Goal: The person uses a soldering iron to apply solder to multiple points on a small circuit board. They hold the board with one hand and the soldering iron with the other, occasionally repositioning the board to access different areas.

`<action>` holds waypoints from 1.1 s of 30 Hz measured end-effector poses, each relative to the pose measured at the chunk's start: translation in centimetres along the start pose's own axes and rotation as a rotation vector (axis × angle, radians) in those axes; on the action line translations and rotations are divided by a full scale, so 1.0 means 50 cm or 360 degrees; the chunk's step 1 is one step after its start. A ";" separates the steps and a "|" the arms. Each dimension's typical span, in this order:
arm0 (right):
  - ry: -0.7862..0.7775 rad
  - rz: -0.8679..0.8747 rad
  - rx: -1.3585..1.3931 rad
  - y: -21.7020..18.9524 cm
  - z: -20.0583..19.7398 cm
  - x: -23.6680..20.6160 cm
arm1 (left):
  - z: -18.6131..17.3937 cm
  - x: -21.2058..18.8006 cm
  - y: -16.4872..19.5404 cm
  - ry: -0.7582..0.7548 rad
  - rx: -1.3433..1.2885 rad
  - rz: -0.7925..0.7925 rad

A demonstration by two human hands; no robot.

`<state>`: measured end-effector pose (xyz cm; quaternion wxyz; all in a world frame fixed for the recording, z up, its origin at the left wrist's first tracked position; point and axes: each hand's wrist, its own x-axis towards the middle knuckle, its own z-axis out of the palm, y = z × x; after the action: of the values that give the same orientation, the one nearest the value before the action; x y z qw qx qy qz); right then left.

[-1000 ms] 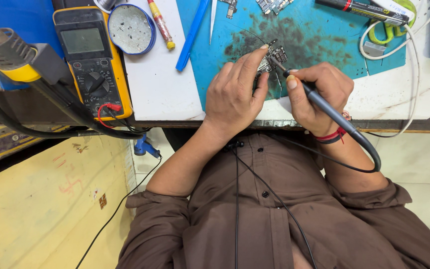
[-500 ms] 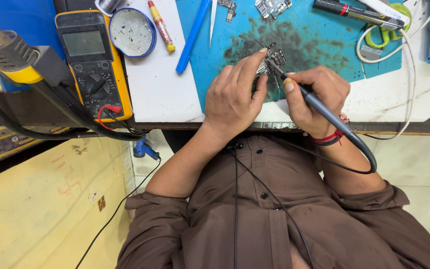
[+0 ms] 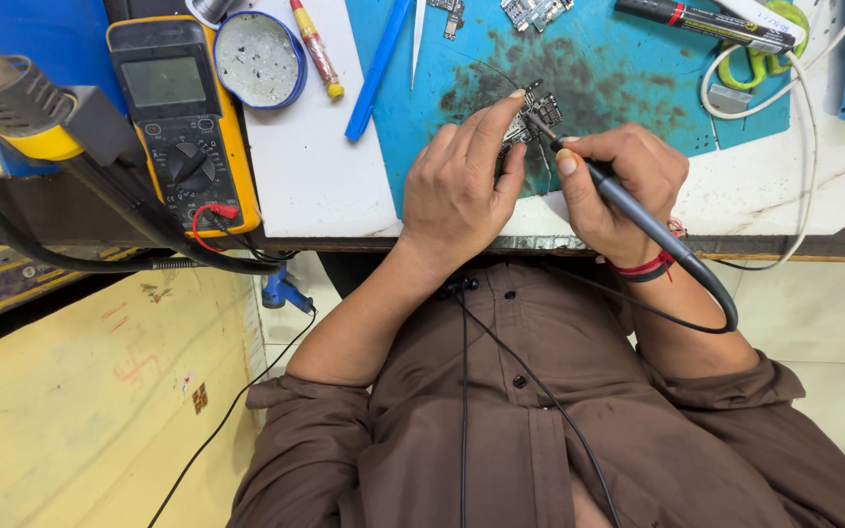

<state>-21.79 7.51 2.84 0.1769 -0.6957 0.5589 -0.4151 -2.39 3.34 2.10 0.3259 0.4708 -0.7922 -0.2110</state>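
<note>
On teal mat [image 3: 638,88] | L hand [image 3: 457,191] pins small board [image 3: 532,112] | R hand [image 3: 628,181] grips iron [image 3: 638,210] | white bench [image 3: 305,166]

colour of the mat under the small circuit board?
Blue-teal mat, with dark smudges around the circuit board. Shows best in the head view.
</note>
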 end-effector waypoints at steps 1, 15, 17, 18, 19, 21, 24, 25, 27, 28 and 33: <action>0.0005 0.0000 0.0003 0.000 0.001 0.000 | 0.000 0.000 0.000 -0.0003 -0.0001 -0.0001; 0.0015 -0.0022 -0.0015 0.003 0.000 -0.001 | 0.000 0.000 0.000 0.0010 0.0007 0.0007; 0.0017 -0.0020 -0.0023 0.003 0.000 -0.002 | 0.000 0.000 -0.001 0.0011 0.0007 0.0009; 0.0016 -0.0020 -0.0020 0.003 0.000 -0.003 | 0.001 0.000 0.000 0.0013 0.0008 0.0011; 0.0016 -0.0022 -0.0017 0.003 0.000 -0.003 | 0.001 0.000 0.000 0.0015 0.0009 0.0014; 0.0017 -0.0025 -0.0009 0.004 0.000 -0.002 | 0.000 -0.001 -0.001 0.0004 0.0007 0.0006; 0.0024 -0.0020 -0.0004 0.004 0.000 -0.002 | 0.001 0.000 -0.002 0.0010 0.0009 0.0009; 0.0026 -0.0016 -0.0005 0.004 0.000 -0.003 | 0.001 -0.001 -0.002 0.0014 0.0009 0.0011; 0.0027 -0.0009 -0.0005 0.004 0.000 -0.003 | 0.002 -0.001 -0.002 0.0016 0.0018 0.0011; 0.0026 -0.0005 -0.0005 0.005 0.000 -0.002 | 0.003 -0.002 -0.002 0.0018 0.0024 0.0011; 0.0034 -0.0002 0.0014 0.004 0.000 -0.003 | 0.004 -0.002 -0.004 0.0013 0.0016 0.0022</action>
<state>-21.91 7.59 2.65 0.1736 -0.6908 0.5585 -0.4251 -2.37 3.35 1.79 0.3282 0.4678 -0.7952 -0.2028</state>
